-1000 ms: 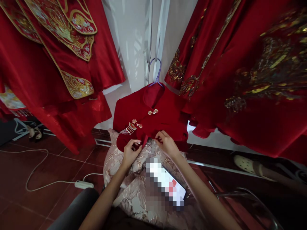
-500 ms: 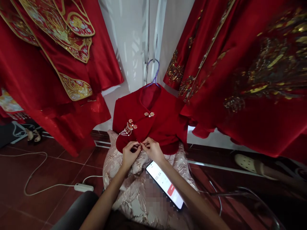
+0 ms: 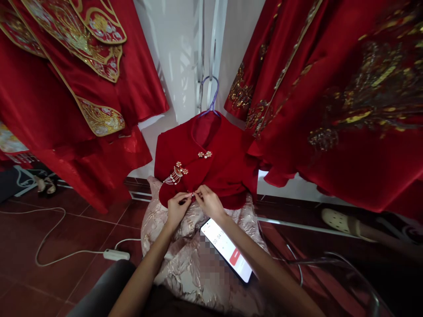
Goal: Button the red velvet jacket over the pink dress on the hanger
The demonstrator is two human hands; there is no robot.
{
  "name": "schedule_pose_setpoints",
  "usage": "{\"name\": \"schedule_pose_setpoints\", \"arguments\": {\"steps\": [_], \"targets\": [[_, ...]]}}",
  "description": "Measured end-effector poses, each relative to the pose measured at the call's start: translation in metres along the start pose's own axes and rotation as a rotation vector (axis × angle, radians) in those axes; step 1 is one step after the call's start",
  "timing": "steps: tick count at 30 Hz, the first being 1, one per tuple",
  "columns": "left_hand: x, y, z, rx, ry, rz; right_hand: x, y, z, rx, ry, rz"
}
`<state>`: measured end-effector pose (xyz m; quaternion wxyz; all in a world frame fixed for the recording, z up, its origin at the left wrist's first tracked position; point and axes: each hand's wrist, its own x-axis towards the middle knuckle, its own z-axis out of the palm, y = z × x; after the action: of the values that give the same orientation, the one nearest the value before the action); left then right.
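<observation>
A short red jacket (image 3: 224, 169) hangs on a purple hanger (image 3: 210, 94) in front of me, with two pearl clasps (image 3: 205, 154) and a tasselled brooch (image 3: 175, 174) on its front. My left hand (image 3: 176, 209) and my right hand (image 3: 209, 202) meet at the jacket's lower front edge. Both pinch the hem, fingertips touching where the two flaps join. A phone (image 3: 227, 249) with a lit screen lies on the pale brocade skirt (image 3: 185, 264) under my right forearm.
Red gold-embroidered robes hang at the left (image 3: 82, 83) and right (image 3: 330, 97). A white cable with a power adapter (image 3: 115, 254) runs over the dark red tiled floor. A pale clog (image 3: 337, 220) lies at the right. A grey rounded thing (image 3: 99, 293) is at the bottom left.
My right hand moved left along the hem to meet my left hand, closing the gap between the jacket's flaps. The view shifted slightly.
</observation>
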<state>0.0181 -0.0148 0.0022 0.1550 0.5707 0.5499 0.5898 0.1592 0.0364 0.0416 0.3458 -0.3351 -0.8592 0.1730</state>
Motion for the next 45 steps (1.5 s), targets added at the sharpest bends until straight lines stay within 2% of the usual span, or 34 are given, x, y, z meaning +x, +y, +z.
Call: {"name": "schedule_pose_setpoints", "arguments": {"steps": [4, 10, 12, 15, 20, 29, 45], "targets": [[0.000, 0.001, 0.000, 0.014, -0.037, -0.017, 0.003, 0.005, -0.005, 0.039, -0.051, 0.048], [-0.002, 0.002, 0.003, -0.065, 0.056, -0.051, -0.010, 0.018, -0.052, 0.186, -0.394, 0.118], [-0.003, 0.004, 0.003, -0.057, 0.033, -0.043, -0.011, 0.018, -0.068, 0.204, -0.408, 0.157], [-0.004, 0.006, 0.002, -0.015, -0.011, -0.030, -0.007, 0.012, -0.078, 0.229, -0.335, 0.162], [-0.003, 0.008, -0.002, 0.028, -0.049, 0.005, -0.004, 0.005, -0.069, 0.275, -0.319, 0.107], [-0.003, 0.009, -0.003, 0.046, -0.023, -0.017, -0.011, 0.012, -0.039, 0.205, -0.289, 0.102], [-0.002, 0.008, 0.002, 0.007, 0.025, -0.087, -0.012, 0.010, -0.024, 0.358, -0.236, 0.191]]}}
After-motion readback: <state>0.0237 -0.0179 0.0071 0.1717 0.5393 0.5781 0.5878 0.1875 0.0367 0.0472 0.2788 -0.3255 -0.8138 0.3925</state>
